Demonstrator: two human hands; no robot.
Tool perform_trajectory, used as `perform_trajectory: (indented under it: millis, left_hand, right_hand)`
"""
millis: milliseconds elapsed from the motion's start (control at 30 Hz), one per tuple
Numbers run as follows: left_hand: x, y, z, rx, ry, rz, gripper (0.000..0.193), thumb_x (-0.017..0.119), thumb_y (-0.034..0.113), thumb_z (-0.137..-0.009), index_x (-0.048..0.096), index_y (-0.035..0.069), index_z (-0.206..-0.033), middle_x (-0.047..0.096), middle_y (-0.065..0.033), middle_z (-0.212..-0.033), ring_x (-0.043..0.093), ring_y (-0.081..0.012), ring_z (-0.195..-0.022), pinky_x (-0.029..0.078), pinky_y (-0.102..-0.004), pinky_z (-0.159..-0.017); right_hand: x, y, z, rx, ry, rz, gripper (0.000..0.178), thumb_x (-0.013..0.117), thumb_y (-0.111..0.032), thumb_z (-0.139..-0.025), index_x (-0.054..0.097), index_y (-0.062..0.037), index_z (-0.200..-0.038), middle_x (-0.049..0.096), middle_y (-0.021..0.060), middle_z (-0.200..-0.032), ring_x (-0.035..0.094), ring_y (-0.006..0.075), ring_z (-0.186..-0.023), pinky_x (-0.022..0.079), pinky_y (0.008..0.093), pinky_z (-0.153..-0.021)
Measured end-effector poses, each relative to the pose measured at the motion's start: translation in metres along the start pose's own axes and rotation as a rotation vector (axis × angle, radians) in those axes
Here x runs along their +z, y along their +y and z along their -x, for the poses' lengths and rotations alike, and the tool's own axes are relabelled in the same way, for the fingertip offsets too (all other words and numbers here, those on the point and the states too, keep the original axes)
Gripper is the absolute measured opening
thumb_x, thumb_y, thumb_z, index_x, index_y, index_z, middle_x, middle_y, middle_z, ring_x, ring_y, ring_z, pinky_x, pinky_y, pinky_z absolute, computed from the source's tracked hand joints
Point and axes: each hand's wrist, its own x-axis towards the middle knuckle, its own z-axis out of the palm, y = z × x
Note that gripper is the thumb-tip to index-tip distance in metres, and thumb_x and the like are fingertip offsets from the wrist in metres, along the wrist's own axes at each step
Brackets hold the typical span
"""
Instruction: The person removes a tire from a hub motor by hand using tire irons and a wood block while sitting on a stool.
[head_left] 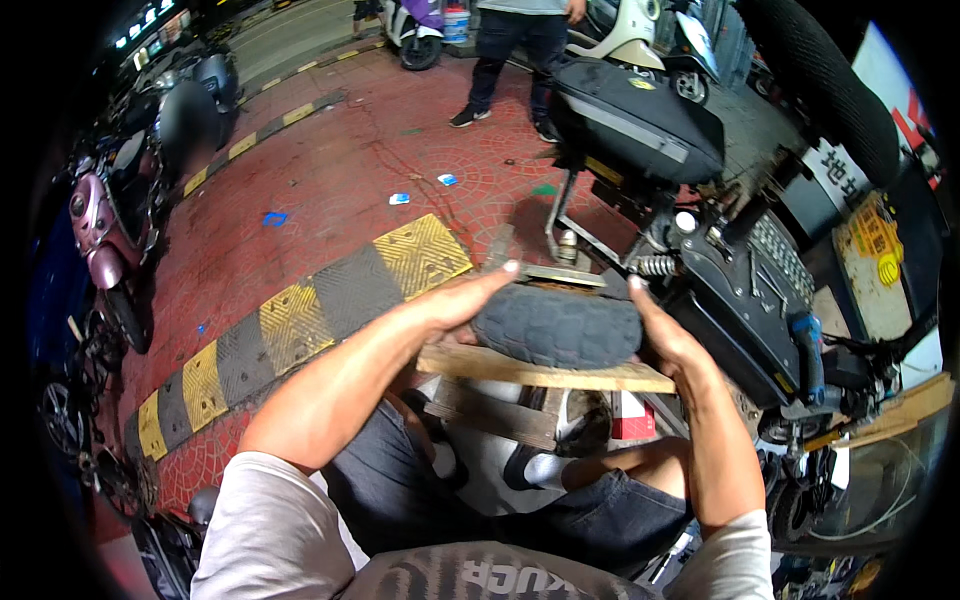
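A small black tyre [558, 330] with a chunky tread lies between my two hands, in front of the scooter's rear end. My left hand [458, 312] grips its left side, thumb stretched along the upper edge. On the other side my right hand [662, 335] holds the tyre's right end, thumb pointing up and fingers partly hidden. Under the tyre's near side runs a pale wooden board [545, 374], above my knees. Just beyond the tyre stands the black scooter [640, 125], its spring shock absorber [657, 266] and frame exposed at the rear.
At the right, a blue power tool [806, 358] rests by a black footboard with loose tools. A red and white box [632, 416] sits below the board. A yellow and black speed bump [325, 308] crosses the red paving. A person [520, 55] stands ahead; a pink scooter [112, 235] is parked left.
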Motion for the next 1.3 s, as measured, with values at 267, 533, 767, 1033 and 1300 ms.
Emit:
perform_trajectory:
  millis: [267,533,767,1033,1300]
  left_hand:
    - [-0.030,-0.022,-0.040,-0.163,-0.028,0.033,0.080,0.033,0.085,-0.099,0.072,0.015,-0.099,0.062,-0.0007,-0.065,0.047,-0.0097,-0.048,0.029,-0.0264,-0.044]
    - [-0.035,-0.040,-0.043,-0.140,0.034,0.132,0.042,0.045,0.047,-0.097,0.059,0.015,-0.074,0.051,-0.0016,-0.053,0.040,-0.0150,-0.039,0.036,-0.0353,-0.038]
    - [-0.042,-0.030,-0.043,-0.052,-0.003,-0.035,0.069,0.042,0.071,-0.103,0.071,0.008,-0.111,0.072,-0.0113,-0.081,0.061,-0.0193,-0.051,0.058,-0.0392,-0.049]
    - [-0.074,-0.065,-0.031,0.002,-0.073,0.071,0.098,0.049,0.084,-0.096,0.063,-0.004,-0.138,0.072,-0.0308,-0.114,0.076,-0.0381,-0.092,0.065,-0.0520,-0.083]
    - [-0.003,-0.011,0.049,0.668,0.454,-0.513,0.094,0.074,0.061,-0.091,0.047,0.000,-0.158,0.059,-0.0270,-0.150,0.060,-0.0443,-0.134,0.048,-0.0516,-0.111]
  right_hand:
    - [-0.002,-0.014,-0.023,-0.243,-0.231,0.309,0.114,0.033,-0.090,-0.098,0.039,0.0031,-0.163,0.052,0.0190,-0.161,0.048,0.0314,-0.147,0.043,0.0424,-0.117]
    - [0.025,0.003,0.066,-0.523,0.000,1.146,0.141,0.092,-0.037,-0.076,-0.006,0.0006,-0.169,0.068,0.0402,-0.117,0.065,0.0534,-0.117,0.050,0.0531,-0.106]
    - [0.034,0.004,0.092,-0.452,0.183,1.310,0.113,0.079,-0.018,-0.076,0.014,0.0035,-0.167,0.072,0.0336,-0.104,0.070,0.0503,-0.102,0.055,0.0535,-0.096]
    - [-0.020,-0.018,0.191,-0.826,0.381,0.725,0.048,0.065,0.002,-0.073,0.066,0.0029,-0.121,0.071,0.0145,-0.102,0.070,0.0232,-0.095,0.056,0.0343,-0.089]
    - [-0.094,0.206,0.341,-0.770,1.240,-0.296,0.044,0.072,-0.032,-0.103,0.060,-0.0002,-0.131,0.071,0.0124,-0.107,0.072,0.0242,-0.092,0.060,0.0391,-0.082]
